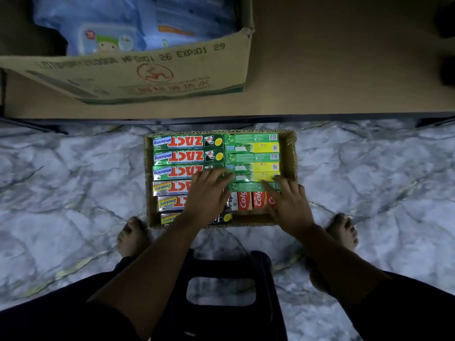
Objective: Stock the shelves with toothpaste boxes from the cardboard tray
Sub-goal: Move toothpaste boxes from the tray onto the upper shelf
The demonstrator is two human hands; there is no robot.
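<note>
Green toothpaste box [253,187] | between both hands' fingers [221,177] | grip: cannot tell

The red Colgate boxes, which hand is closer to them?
Right. The right hand lies over the red Colgate boxes, covering their right end. The left hand sits just to their left, over the Zact boxes.

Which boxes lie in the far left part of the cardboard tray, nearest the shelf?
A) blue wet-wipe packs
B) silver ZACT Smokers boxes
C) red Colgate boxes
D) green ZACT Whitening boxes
D: three green ZACT Whitening boxes fill the far left of the cardboard tray; the silver Smokers boxes lie nearer the person, and the Colgate boxes are at the near right.
</note>
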